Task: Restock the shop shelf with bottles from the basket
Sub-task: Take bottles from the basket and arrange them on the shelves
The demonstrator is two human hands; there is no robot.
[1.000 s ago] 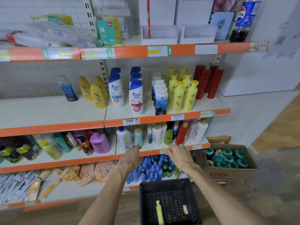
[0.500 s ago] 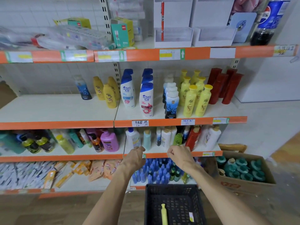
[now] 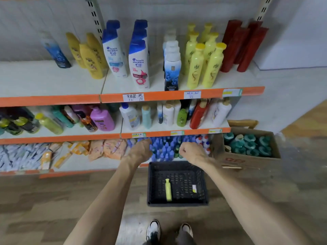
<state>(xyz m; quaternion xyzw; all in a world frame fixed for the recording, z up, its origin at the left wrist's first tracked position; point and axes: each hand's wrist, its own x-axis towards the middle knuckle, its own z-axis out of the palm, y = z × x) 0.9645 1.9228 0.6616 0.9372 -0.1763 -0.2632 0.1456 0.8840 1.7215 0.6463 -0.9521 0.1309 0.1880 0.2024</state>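
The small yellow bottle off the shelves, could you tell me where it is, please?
In the head view, the yellow bottle lies flat inside the dark basket on the floor, left of centre, beside a small tag.

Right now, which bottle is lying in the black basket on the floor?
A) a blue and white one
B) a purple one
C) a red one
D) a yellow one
D: a single yellow bottle lies flat on the bottom of the black basket, and no other bottle is in there with it.
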